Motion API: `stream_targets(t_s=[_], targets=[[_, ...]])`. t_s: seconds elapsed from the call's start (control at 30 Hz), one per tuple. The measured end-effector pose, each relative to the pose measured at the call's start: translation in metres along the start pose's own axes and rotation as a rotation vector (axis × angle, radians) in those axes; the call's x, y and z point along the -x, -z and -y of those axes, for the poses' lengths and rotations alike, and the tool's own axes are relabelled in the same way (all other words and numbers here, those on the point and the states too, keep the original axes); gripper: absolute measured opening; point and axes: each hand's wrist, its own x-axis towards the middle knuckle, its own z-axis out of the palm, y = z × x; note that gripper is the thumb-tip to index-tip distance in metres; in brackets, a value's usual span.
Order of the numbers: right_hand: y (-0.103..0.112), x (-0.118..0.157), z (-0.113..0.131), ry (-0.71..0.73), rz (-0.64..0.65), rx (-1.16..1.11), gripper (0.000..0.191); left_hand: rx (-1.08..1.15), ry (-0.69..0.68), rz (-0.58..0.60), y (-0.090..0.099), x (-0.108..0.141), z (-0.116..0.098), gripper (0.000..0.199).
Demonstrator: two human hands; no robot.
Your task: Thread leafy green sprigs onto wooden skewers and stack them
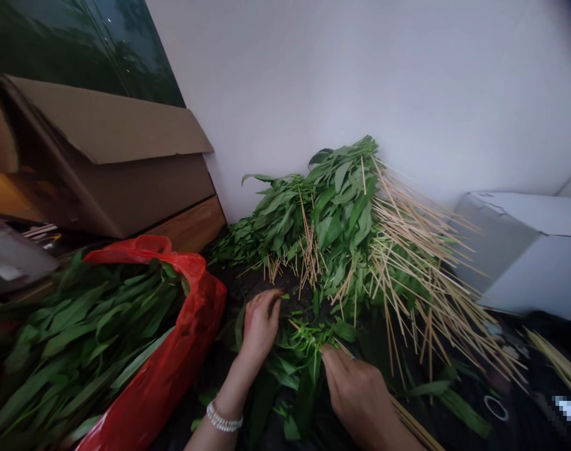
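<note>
My left hand (261,319), with a beaded bracelet (224,418) at the wrist, is closed, and a small green leaf stem (286,296) shows at its fingertips. To its right, my right hand (355,385) pinches a thin bamboo skewer (344,348) beside a cluster of green stems (308,335). Long leaves (308,385) hang below that cluster, between both hands. Part of the skewer is hidden by the right hand's fingers. Behind the hands lies a heap of leaf bunches threaded on skewers (346,207), their bare stick ends (435,282) fanning out to the right.
At the left stands a red plastic bag (200,313) full of loose leaves (88,332). An open cardboard box (139,194) is behind it. A white box (524,250) stands against the wall at the right. Loose leaves (464,410) and a pale ring (496,408) lie on the dark surface.
</note>
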Motion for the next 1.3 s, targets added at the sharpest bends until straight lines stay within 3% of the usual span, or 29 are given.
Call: stream_targets(t_s=[0.17, 0.4, 0.8, 1.3], targets=[[-0.002, 0.0, -0.01, -0.111, 0.009, -0.006, 0.035, 0.369, 0.122, 0.047, -0.002, 0.001, -0.004, 0.024], [-0.002, 0.001, -0.009, -0.135, -0.006, -0.016, 0.036, 0.565, 0.222, 0.103, -0.008, 0.004, -0.01, 0.024], [-0.002, 0.002, -0.009, -0.164, 0.027, -0.031, 0.037, 0.573, 0.244, 0.114, -0.005, 0.005, -0.02, 0.021], [-0.002, 0.004, -0.007, -0.208, 0.093, -0.034, 0.036, 0.418, 0.099, 0.131, -0.005, 0.009, -0.023, 0.015]])
